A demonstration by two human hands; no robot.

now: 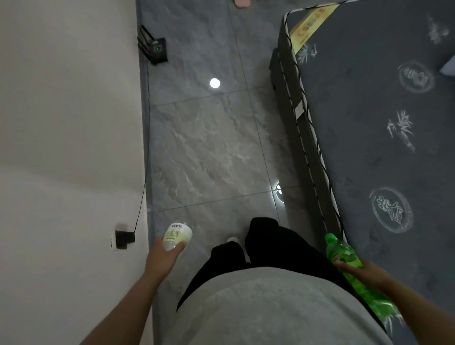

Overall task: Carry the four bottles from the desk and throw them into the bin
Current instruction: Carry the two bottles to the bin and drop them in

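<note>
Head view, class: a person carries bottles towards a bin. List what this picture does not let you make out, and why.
- Bin, desk and two other bottles: outside the head view.
- Green bottle: its base runs behind the right hand and forearm.
- White bottle: label print too small; left hand covers its lower end.
- Pink item: cut off by the top edge.
- Feet: mostly hidden by the dark trousers.
</note>
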